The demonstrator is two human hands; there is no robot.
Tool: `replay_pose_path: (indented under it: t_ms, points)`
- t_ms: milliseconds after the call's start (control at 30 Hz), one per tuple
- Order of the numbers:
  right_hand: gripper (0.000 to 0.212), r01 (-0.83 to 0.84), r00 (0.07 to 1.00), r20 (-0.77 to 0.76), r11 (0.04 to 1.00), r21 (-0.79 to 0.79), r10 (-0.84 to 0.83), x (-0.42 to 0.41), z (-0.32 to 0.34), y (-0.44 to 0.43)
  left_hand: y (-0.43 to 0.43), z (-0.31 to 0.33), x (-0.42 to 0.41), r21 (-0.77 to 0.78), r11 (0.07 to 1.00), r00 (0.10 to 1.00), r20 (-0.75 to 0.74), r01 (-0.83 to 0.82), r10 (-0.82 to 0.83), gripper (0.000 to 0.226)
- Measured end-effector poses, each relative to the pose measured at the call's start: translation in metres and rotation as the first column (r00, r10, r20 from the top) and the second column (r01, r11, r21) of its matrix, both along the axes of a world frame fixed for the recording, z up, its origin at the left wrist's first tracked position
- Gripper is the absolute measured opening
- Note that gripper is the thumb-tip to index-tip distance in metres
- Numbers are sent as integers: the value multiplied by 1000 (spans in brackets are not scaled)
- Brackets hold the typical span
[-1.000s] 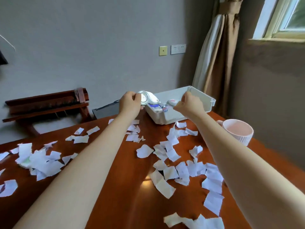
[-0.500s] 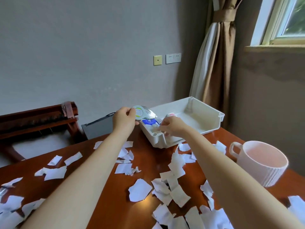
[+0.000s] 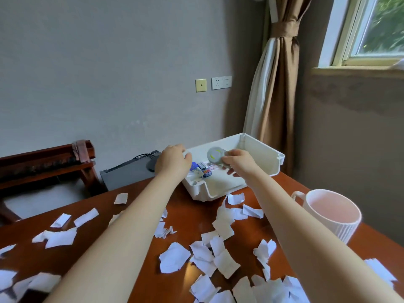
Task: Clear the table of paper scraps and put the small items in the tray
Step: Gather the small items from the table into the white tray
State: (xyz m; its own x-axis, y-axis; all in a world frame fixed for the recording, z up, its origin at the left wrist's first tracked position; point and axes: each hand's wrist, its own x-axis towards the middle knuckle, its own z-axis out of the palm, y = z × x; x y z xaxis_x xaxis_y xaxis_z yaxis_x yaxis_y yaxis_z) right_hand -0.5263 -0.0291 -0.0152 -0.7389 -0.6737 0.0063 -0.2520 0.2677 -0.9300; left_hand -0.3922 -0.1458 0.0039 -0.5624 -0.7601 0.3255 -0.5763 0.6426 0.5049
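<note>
My right hand [image 3: 237,164]: fingers pinched on round grey gadget [image 3: 215,155], held over white tray [image 3: 220,189] for dropping in. My left hand [image 3: 173,160]: curled at tray's near-left rim, likely steadying it; grip unclear. Toy car [image 3: 205,170] already inside tray. Paper scraps [image 3: 175,256] litter table [image 3: 192,217]. Mug [image 3: 332,214] beside. Gadget's make unreadable; left fingers hidden.

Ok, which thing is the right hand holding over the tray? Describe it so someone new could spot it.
Find the white tray at the table's far edge, near the curtain. Over its middle the right hand holds a round grey disc. Unlike the small blue and white items lying in the tray's left corner, it is circular with a yellow-green mark on its face.
</note>
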Motion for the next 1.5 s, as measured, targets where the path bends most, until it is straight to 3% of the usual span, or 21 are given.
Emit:
replay_pose_path:
  t_ms: [100, 200, 300, 400, 533, 633, 867, 1033, 1233, 1500]
  points:
    - [8, 55, 980, -197, 957, 286, 3, 2, -9, -4, -5, -12, 15, 25, 999, 986, 162, -48, 43, 35]
    - [9, 53, 969, -239, 900, 434, 58, 10, -14, -10, -8, -23, 19, 95, 995, 964, 265, -1, -25, 37]
    - [16, 114, 915, -383, 829, 547, 127, 14, -21, -16, -10, -26, 19, 119, 993, 957, 287, 13, -47, 38]
    - [19, 127, 869, -460, 819, 560, 180, 16, -23, -16, -8, -25, 20, 107, 994, 948, 313, 16, -49, 40]
    - [35, 113, 849, -501, 871, 478, 165, 24, -9, -13, -3, -17, 30, 89, 995, 939, 334, 52, -79, 42]
    - [33, 89, 810, -558, 905, 417, 178, 40, 11, -9, 3, -2, 47, 20, 997, 926, 369, 81, -83, 42]
    - [33, 19, 611, -741, 931, 365, 279, 121, 52, 11, 16, 32, 132, -47, 998, 882, 472, 43, -16, 40]
    - [34, -103, 537, -754, 916, 387, 378, 190, 56, 24, 24, 40, 213, -81, 997, 863, 504, 7, 35, 44]
    - [29, -244, 554, -650, 848, 470, 520, 269, 44, 24, 31, 27, 313, -11, 996, 898, 432, -88, 85, 39]
    - [24, -335, 550, -542, 763, 553, 635, 341, 23, -3, 3, 2, 423, 59, 959, 844, 491, -278, 215, 21]
